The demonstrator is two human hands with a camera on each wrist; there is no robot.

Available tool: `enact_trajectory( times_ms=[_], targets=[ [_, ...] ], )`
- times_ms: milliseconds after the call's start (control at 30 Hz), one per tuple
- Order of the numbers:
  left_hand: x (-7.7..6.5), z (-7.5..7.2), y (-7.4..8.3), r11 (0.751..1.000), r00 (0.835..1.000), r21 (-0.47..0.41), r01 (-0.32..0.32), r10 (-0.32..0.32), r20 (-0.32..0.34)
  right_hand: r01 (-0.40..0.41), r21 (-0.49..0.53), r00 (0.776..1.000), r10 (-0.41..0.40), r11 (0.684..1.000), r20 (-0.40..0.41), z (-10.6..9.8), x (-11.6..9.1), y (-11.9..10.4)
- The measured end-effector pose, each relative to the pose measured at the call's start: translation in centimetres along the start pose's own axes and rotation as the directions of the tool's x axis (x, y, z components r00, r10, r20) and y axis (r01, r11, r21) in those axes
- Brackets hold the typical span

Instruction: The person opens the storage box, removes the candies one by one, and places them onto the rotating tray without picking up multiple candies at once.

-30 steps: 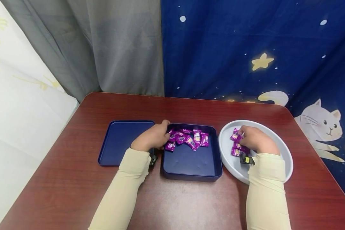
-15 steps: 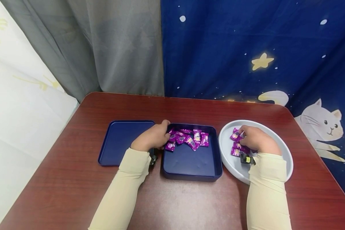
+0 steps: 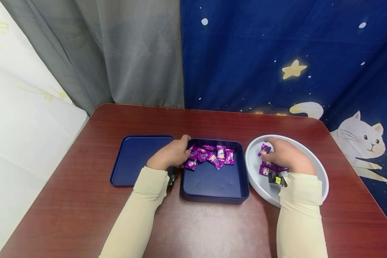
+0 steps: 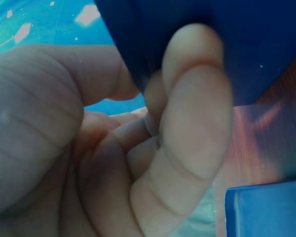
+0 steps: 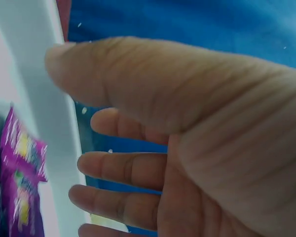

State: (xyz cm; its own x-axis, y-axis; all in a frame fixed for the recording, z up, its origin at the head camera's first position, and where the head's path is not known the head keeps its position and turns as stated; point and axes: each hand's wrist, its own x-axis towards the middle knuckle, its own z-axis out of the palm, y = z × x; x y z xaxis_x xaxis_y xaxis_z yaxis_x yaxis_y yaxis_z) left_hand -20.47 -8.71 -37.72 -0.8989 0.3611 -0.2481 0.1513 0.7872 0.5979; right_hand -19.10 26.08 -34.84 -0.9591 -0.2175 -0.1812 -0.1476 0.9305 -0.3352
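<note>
A navy blue box (image 3: 216,184) stands mid-table, with several purple-wrapped candies (image 3: 215,161) toward its far side. My left hand (image 3: 169,154) grips the far left of this box. In the left wrist view, fingers of the left hand (image 4: 187,118) bear against the box's blue wall (image 4: 266,44). Over a round white tray (image 3: 323,182) at right is my right hand (image 3: 287,154), thumb and fingers spread. More candies (image 3: 264,149) lie in the tray beneath and beside it. In the right wrist view, the right hand (image 5: 138,148) holds nothing, and the candies (image 5: 24,148) lie left of its fingertips.
A flat navy lid (image 3: 135,161) lies left of the box, partly behind my left hand. The dark red wooden table (image 3: 67,200) ends at a grey curtain (image 3: 145,53) and a blue star-patterned curtain (image 3: 245,53).
My right hand's thumb and fingers have spread apart over the tray, and a candy beneath the hand has shifted slightly. The left hand and box have stayed in place.
</note>
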Motion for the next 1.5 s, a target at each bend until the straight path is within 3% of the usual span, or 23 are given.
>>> enact_trajectory(
  times_ms=[300, 633, 1067, 1500],
  targets=[
    [0.0, 0.0, -0.1, 1.0, 1.0, -0.006, 0.004, -0.004, 0.002, 0.012, -0.004, 1.0, -0.011, 1.0, 0.014, -0.6, -0.4, -2.4],
    [0.0, -0.2, -0.1, 1.0, 1.0, 0.002, 0.004, -0.004, 0.003, 0.066, -0.036, 0.997, -0.067, 0.997, -0.027, -0.4, -0.4, -5.6],
    [-0.1, -0.1, -0.2, 1.0, 1.0, -0.009, 0.001, -0.001, 0.006, 0.188, -0.101, 0.981, -0.191, 0.977, -0.021, 1.9, 0.7, -9.6],
    [0.1, 0.0, -0.1, 1.0, 1.0, -0.004, -0.001, 0.001, 0.012, 0.279, -0.173, 0.96, -0.281, 0.945, 0.012, 4.4, 2.2, -11.3]
  ],
)
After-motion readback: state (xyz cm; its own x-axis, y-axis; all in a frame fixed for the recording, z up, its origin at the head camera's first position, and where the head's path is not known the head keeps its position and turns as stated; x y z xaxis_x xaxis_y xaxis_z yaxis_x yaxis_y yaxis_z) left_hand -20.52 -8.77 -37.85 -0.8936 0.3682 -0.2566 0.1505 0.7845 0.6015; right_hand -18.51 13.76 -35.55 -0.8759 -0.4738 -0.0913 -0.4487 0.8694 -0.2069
